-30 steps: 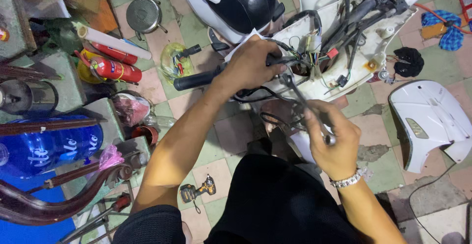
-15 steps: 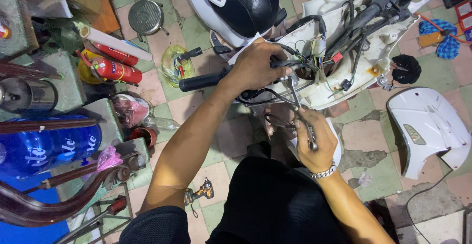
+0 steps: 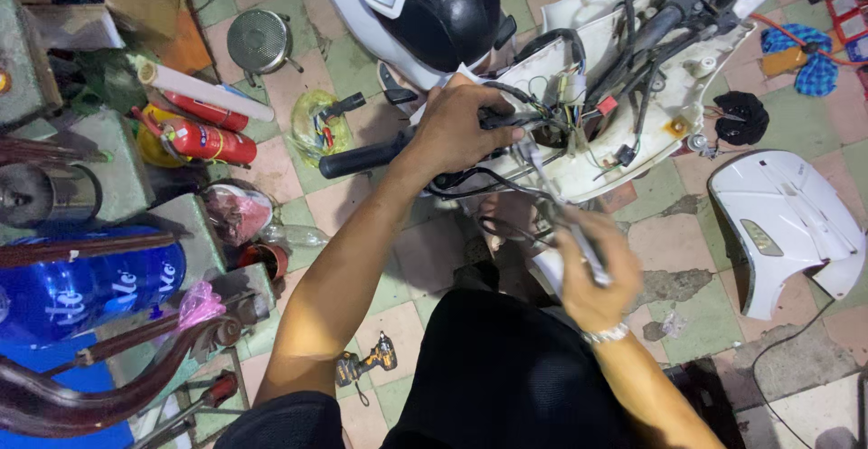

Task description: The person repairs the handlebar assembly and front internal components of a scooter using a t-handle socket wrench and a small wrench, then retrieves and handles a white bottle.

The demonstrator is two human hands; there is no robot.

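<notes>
A stripped scooter front, its white handlebar housing [image 3: 633, 114] full of exposed wires, stands before me. My left hand [image 3: 461, 128] grips the handlebar beside the black grip [image 3: 362, 158]. My right hand [image 3: 592, 268], a metal watch on its wrist, is closed around a long thin metal tool [image 3: 561, 205]. The tool's tip reaches up into the wiring under the housing. A black and white front panel [image 3: 434, 15] sits above my left hand.
A loose white body panel [image 3: 787, 223] lies on the tiled floor at right. A red fire extinguisher [image 3: 203, 137], a metal pan [image 3: 259, 40], a bag of parts [image 3: 321, 123] and blue water jug [image 3: 81, 291] crowd the left. A cordless drill [image 3: 366, 363] lies by my knee.
My right hand drew back toward my body and slightly left with the tool still in it. My left hand stayed on the handlebar.
</notes>
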